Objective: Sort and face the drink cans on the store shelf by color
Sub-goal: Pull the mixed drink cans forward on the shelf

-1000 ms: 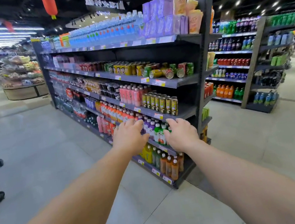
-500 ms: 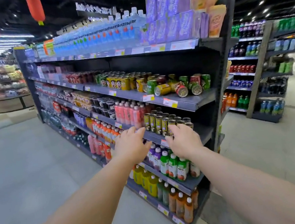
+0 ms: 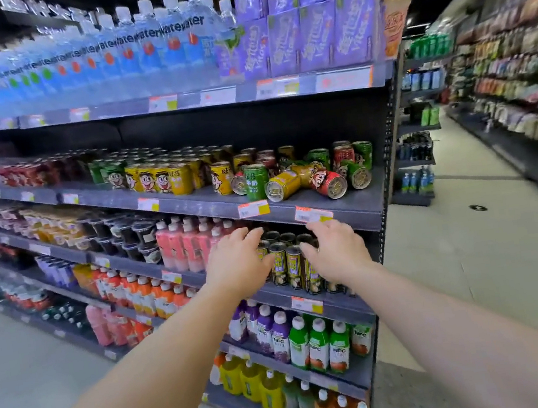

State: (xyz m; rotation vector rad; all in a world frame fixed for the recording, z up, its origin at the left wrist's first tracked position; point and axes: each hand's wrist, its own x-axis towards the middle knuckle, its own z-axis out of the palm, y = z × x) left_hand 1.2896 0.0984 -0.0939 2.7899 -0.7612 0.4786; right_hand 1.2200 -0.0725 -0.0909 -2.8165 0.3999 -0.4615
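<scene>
- The left hand [image 3: 238,263] is stretched forward, palm down, fingers spread and loosely bent, holding nothing.
- The right hand [image 3: 334,251] reaches out beside it in the same way, fingers relaxed and empty.
- The two hands are apart, with a cluster of slim dark cans [image 3: 288,263] showing in the gap between them; whether the fingertips touch those cans cannot be told.
- These slim cans stand upright on the third shelf down, just right of a row of pink bottles [image 3: 183,247].
- One shelf [image 3: 347,208] higher, above the hands, is the jumble of drink cans to be sorted.
- There a yellow can [image 3: 284,184] lies on its side, bottom end facing out.
- Just beside it a red can [image 3: 328,183] also lies tipped over, and a green can [image 3: 256,181] stands upright to the left.
- More red and green cans stand behind them, mixed together.
- Further left on that shelf, neat rows of yellow cans [image 3: 157,181] with cartoon faces stand facing out.
- The top shelf carries water bottles [image 3: 148,44] and purple cartons [image 3: 316,34].
- Lower shelves hold juice bottles [image 3: 318,345] with white caps.
</scene>
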